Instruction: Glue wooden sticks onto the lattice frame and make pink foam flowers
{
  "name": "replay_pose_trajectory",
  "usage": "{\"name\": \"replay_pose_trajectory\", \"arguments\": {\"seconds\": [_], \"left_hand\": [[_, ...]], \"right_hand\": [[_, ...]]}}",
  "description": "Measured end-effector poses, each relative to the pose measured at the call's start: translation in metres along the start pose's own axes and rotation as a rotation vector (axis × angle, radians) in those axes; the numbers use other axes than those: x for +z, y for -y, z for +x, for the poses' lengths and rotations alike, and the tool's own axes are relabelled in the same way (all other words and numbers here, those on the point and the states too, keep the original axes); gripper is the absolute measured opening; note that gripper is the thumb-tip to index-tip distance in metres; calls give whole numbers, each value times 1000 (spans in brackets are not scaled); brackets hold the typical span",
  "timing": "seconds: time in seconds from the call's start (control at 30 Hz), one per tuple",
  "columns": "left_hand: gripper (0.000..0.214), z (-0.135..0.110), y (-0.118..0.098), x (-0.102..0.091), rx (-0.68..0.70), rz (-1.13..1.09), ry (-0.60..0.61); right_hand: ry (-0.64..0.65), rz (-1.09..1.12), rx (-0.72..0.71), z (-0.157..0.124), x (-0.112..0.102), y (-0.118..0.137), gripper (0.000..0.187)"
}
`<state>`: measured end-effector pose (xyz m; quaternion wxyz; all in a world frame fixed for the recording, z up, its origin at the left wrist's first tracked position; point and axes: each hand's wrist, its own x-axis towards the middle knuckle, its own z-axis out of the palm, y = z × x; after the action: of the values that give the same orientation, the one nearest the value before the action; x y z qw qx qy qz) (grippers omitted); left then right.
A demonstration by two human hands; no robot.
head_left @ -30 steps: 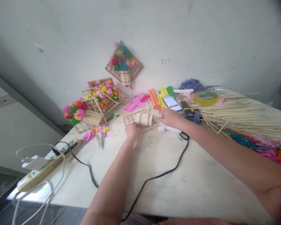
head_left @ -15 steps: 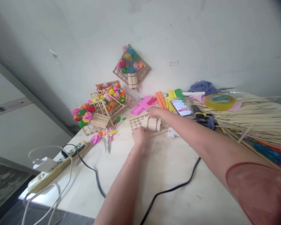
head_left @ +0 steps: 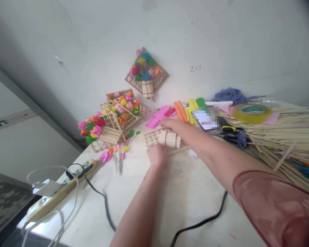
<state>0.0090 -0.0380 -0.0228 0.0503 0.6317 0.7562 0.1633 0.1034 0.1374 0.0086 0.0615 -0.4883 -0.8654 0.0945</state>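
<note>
My left hand (head_left: pixel 158 155) is closed at the near edge of a small wooden lattice panel (head_left: pixel 151 138) lying on the table, its fingertips partly hidden. On the panel rests a barrel-shaped bundle of short sticks (head_left: pixel 171 139), bound with two purplish cords. My right hand (head_left: pixel 169 124) reaches over the panel's far edge, beside pink crepe paper (head_left: pixel 157 118). Its fingers are bent together, and what they hold, if anything, is hidden. Left of the panel lie loose paper petals (head_left: pixel 106 156), wire stems (head_left: pixel 118 163) and green paper leaves (head_left: pixel 130 133).
Finished flower panels (head_left: pixel 110 133) are piled at the left, and another panel (head_left: pixel 147 73) leans on the wall. A power strip (head_left: pixel 64 188) with cables lies at the left edge. Rightward are a phone (head_left: pixel 205 120), pliers (head_left: pixel 231 129), a tape roll (head_left: pixel 252 113) and thin sticks (head_left: pixel 285 128).
The camera view has shifted slightly, so the table things sit a little differently in the picture. Both hands remain at the lattice panel, with little visible movement.
</note>
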Motion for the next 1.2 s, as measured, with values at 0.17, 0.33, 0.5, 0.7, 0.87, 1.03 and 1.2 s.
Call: {"name": "replay_pose_trajectory", "arguments": {"seconds": [0.17,0.33,0.5,0.7,0.87,1.03,1.2], "left_hand": [[21,-5,0,2,43,7,-91],[17,-8,3,4,121,-25,-192],[16,-9,3,4,166,-51,-281],[17,-11,4,4,228,-61,-322],[16,-13,6,4,251,-61,-349],[16,-13,6,6,239,-75,-342],[17,-13,4,7,201,-80,-335]], "right_hand": [[-9,-40,-41,2,-8,-9,29],[-95,-14,-63,-10,-25,-11,32],[-177,-3,-99,-21,-44,-11,25],[-213,7,-131,-28,-59,-10,23],[-244,-53,-138,-37,-66,-4,26],[-225,-101,-93,-48,-71,3,28],[-215,-68,-52,-45,-67,1,29]]}}
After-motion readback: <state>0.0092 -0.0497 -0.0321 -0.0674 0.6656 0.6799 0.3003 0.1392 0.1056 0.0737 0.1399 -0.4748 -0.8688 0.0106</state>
